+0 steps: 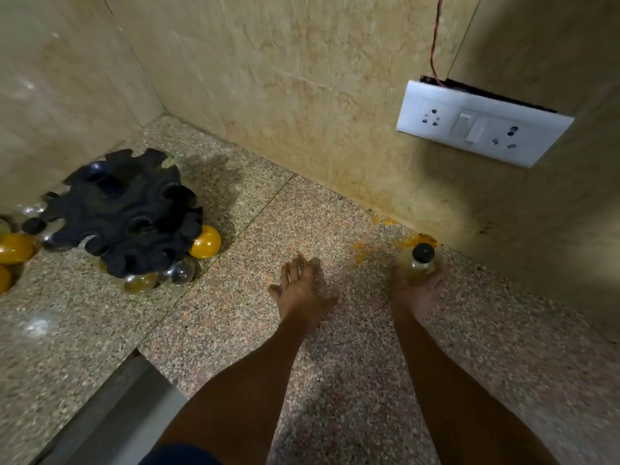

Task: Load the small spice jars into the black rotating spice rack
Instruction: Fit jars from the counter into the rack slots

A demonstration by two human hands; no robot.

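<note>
The black rotating spice rack (120,209) stands in the left corner of the granite counter (235,330). Round jars sit in its lower tier: a yellow-filled one (205,242) at its right, clear ones (177,272) at its front. My right hand (416,290) grips a small jar (421,265) with a black cap and yellowish contents, near the back wall. My left hand (302,290) lies flat on the counter with fingers spread, holding nothing.
Yellow powder (365,253) is spilled on the counter by the wall. A white socket plate (483,124) hangs loose from the wall, a red wire above it. More yellow jars (15,248) sit at the far left. A steel edge (114,414) runs front left.
</note>
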